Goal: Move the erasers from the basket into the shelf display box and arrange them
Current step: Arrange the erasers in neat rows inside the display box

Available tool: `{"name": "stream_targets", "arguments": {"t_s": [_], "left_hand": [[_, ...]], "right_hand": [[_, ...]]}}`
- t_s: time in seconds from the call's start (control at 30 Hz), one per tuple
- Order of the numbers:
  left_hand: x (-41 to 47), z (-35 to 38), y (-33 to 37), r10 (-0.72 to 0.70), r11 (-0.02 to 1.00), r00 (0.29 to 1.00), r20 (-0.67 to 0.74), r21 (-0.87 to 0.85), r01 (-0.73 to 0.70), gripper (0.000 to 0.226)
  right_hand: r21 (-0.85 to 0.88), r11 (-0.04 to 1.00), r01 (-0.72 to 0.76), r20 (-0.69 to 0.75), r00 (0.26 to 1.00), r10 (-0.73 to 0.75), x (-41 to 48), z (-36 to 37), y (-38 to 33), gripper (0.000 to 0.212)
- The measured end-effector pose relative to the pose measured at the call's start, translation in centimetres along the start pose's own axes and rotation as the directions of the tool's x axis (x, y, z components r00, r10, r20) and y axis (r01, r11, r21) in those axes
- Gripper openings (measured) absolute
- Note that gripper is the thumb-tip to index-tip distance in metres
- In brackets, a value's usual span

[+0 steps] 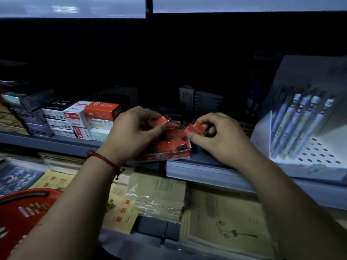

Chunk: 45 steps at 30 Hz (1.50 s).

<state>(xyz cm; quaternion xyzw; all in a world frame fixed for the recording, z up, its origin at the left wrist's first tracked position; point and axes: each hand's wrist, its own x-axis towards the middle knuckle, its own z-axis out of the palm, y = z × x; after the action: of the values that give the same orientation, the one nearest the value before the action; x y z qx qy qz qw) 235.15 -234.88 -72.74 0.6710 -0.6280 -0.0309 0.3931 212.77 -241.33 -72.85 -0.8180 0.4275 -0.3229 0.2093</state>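
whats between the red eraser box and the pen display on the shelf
In the head view, only the right hand and bare grey shelf lie between the display box and the pen display.

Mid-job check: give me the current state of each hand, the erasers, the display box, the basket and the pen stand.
Left hand: pinching one red eraser above the box.
Right hand: pinching another red eraser.
Display box: open, on the shelf edge, holding a loose, uneven pile of erasers.
Red basket: lower left, contents not visible.
Pen stand: upright, pens filling its rear row.
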Motion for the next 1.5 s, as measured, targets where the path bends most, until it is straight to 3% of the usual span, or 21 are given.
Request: {"name": "stream_targets", "arguments": {"t_s": [0.13, 0.23, 0.5, 0.87, 1.13, 1.37, 1.5], "left_hand": [[-1.3, -0.7, -2.0, -0.002, 1.0, 0.998, 0.06, 0.003, 0.002, 0.03], [-2.0, -0.9, -2.5, 0.008, 1.0, 0.995, 0.098, 0.029, -0.01, 0.032], [-2.7, -1.0, -2.2, -0.111, 0.969, 0.984, 0.136, -0.205, 0.137, 0.029], [-3.1, 0.1, -0.8, -0.073, 0.958, 0.976, 0.205, -0.257, 0.126, 0.025], [-3.4, 1.6, 1.0, -0.012, 0.953, 0.979, 0.202, -0.296, 0.073, 0.025], [-1.9, 3.4, 2.5, 0.069, 0.955, 0.965, 0.253, -0.296, 0.01, 0.026], [-1.9, 3.7, 2.7, 0.073, 0.964, 0.981, 0.181, -0.266, -0.023, 0.025]], "right_hand": [[0.034, 0.997, 0.063, -0.022, 0.998, -0.063, 1.3, 2.8, -1.9, 0.028], [-0.091, 0.992, 0.085, 0.063, 0.995, -0.08, 2.1, 4.7, -2.3, 0.046], [-0.065, 0.996, 0.062, 0.231, 0.972, -0.045, 2.3, 2.6, -0.9, 0.066], [0.064, 0.995, 0.07, 0.331, 0.939, -0.088, 0.2, -0.2, -0.2, 0.021], [-0.003, 1.0, 0.022, 0.295, 0.955, -0.02, -0.2, -1.8, 0.1, 0.025], [-0.193, 0.981, -0.01, 0.198, 0.979, 0.049, -0.9, -2.5, 1.4, 0.028], [-0.14, 0.99, 0.028, 0.172, 0.985, -0.004, -1.4, -2.6, 1.9, 0.013]]}}
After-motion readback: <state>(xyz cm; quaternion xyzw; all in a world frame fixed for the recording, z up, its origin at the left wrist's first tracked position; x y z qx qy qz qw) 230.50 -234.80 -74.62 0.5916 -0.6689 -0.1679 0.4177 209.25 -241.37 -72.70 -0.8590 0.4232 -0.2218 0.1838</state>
